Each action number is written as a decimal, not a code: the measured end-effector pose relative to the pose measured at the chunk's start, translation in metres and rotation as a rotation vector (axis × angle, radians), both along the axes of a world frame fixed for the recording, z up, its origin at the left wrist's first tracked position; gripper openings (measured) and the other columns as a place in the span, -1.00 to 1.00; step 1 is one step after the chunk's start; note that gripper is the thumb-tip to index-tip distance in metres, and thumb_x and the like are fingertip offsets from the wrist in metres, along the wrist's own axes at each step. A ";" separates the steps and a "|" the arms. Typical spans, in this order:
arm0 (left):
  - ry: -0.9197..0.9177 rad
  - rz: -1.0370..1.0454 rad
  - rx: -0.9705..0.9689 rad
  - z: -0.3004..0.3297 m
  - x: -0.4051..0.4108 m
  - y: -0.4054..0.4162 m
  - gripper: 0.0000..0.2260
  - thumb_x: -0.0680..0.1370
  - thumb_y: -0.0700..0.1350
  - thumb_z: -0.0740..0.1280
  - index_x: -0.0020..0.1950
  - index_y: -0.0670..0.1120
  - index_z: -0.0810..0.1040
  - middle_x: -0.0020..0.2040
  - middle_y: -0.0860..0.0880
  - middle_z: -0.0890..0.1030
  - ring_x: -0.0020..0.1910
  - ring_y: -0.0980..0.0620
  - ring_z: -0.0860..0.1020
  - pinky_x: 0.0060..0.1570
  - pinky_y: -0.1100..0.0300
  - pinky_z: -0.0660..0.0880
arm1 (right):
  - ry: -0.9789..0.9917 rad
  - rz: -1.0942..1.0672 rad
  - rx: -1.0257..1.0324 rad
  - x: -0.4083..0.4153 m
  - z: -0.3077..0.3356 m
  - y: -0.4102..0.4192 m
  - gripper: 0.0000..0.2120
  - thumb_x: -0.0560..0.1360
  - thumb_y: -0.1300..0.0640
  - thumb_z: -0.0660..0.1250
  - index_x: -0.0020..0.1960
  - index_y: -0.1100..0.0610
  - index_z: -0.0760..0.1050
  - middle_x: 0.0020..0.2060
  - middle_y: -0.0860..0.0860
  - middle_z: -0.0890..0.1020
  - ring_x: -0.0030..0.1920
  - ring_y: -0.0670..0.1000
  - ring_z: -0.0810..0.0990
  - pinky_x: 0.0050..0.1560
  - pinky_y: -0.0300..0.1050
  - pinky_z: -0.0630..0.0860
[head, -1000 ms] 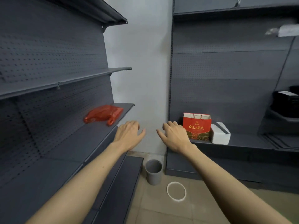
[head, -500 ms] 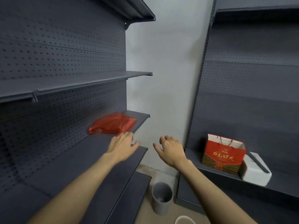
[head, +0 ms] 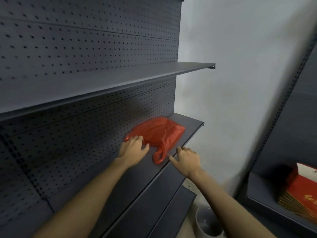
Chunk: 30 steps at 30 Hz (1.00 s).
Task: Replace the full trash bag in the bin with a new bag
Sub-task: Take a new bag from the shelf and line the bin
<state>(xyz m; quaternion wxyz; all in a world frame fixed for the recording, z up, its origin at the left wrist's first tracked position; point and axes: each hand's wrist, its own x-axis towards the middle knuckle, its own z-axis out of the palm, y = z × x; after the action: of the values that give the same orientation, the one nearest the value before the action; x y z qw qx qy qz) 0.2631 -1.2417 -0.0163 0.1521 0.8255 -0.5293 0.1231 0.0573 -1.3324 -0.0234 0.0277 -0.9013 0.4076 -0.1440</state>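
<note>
Two hands are extended toward the middle shelf (head: 130,182) of the dark rack on the left. The left hand (head: 133,149) lies palm down with its fingers spread and fairly straight, their tips on the near left corner of the red plastic bag (head: 158,133); it presses or touches the film and does not yet appear to clasp it. The right hand (head: 186,159) hovers at the shelf's front edge, just right of the bag's handle loop (head: 158,156), fingers loosely spread and holding nothing. The placement suggests a two-handed pickup: one hand pins the light film so it does not slide, the other is set to take the loop that hangs toward the edge.

The bag rests flat and folded at the far right end of the shelf, close to the perforated back panel (head: 77,134) and near the white wall (head: 240,83). In my judgement this is the new liner, kept within reach of the bin.

The grey bin (head: 208,224) stands on the floor below, in the corner between the two racks. It appears to carry no liner, though its interior is only partly visible. A red paper bag (head: 303,194) sits on the right-hand rack, well apart from the work.
</note>
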 end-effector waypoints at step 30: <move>0.339 0.400 0.139 -0.096 0.130 -0.156 -0.29 0.56 0.17 0.28 0.56 -0.14 0.09 0.45 -0.18 0.37 0.41 -0.17 0.33 0.37 -0.08 0.26 | -0.112 -0.076 0.570 0.123 -0.100 -0.140 -0.55 0.56 -0.16 0.18 0.12 0.24 0.48 0.09 0.19 0.59 0.12 0.22 0.56 0.09 0.08 0.52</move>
<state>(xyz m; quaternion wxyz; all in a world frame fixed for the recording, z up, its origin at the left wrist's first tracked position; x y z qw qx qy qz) 0.3931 -1.3979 -0.1125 0.1541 0.9310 -0.3298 -0.0259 0.1803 -1.4727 -0.1236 0.2969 -0.8319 0.4628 -0.0740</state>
